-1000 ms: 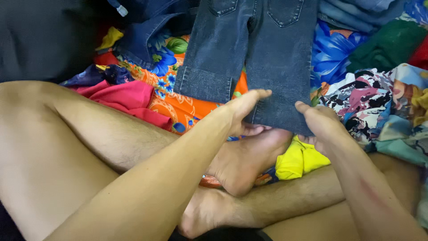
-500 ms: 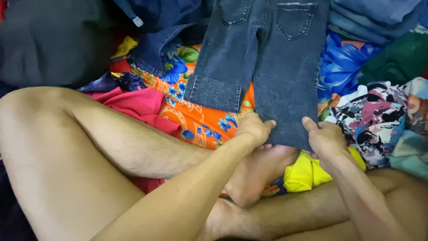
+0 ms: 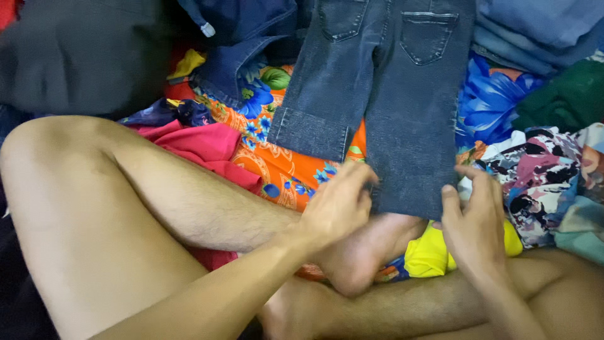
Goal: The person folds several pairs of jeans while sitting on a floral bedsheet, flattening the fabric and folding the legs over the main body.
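Both hands have slid lower on the jeans' hem since a moment ago, and the jeans now lie nearer the sitter.

Seated cross-legged, the person grips the bottom edge of one leg of the dark jeans (image 3: 384,107): the left hand (image 3: 340,204) curls its fingers round the hem's left corner, the right hand (image 3: 472,217) pinches the right corner. Spread flat, back pockets up, the jeans cover an orange flowered cloth (image 3: 283,170), with a yellow garment (image 3: 431,255) just beside the foot.

A home setting, seen from a person seated cross-legged on the floor. Around the dark jeans (image 3: 384,94) lie loose household clothes: folded blue garments (image 3: 541,31) beside them, floral orange cloth (image 3: 283,170) beneath.
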